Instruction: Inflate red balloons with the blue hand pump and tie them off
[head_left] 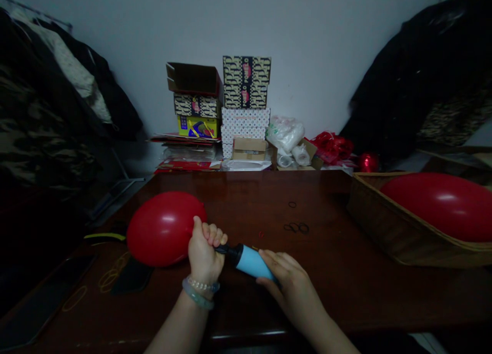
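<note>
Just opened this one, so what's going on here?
A person's left hand is closed around the black nozzle of a blue pump, right beside an inflated red balloon. The fist hides whether the balloon is fitted on. The right hand holds the pump's blue barrel. Another red balloon sits in a brown container to the right.

I find the pump I hold smooth plastic in the barrel, satin rather than glossy. The balloon at my grip is taut, glossy rubber. My bangle looks like polished stone. Table: dark wood, smooth, reflective. Basket: matt, ribbed. Boxes: printed card. Bag: thin, crinkled plastic. Bauble: metallic shine. Wall: matt.
</note>
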`<state>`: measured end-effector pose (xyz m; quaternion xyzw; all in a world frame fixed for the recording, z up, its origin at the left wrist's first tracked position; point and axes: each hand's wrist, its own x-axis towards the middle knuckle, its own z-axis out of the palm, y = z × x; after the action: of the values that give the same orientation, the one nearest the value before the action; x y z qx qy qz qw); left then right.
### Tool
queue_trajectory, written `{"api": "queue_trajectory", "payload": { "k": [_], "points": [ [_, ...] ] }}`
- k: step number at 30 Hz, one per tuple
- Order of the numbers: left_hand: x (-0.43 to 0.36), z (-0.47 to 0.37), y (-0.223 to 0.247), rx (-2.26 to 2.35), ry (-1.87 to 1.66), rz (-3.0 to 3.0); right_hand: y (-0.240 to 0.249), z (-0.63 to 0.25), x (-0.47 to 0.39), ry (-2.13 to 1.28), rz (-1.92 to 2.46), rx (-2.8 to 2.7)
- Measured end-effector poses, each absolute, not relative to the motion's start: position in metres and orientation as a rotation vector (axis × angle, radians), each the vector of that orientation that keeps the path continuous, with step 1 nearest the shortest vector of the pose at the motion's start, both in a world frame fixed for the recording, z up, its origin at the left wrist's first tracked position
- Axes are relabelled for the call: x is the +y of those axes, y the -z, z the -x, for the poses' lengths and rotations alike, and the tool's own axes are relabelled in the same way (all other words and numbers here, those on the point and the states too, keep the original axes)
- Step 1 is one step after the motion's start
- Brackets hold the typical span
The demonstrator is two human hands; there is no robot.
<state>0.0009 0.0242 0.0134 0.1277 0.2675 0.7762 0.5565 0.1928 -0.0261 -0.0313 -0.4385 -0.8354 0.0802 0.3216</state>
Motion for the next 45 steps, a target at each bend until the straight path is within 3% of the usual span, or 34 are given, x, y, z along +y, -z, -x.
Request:
{"api": "queue_trajectory", "payload": {
  "k": [45],
  "points": [
    [0.033, 0.032, -0.022, 0.623, -1.941, -0.287, 0.030, -0.216, -0.011, -0.173, 1.096, -2.204]
  ]
}}
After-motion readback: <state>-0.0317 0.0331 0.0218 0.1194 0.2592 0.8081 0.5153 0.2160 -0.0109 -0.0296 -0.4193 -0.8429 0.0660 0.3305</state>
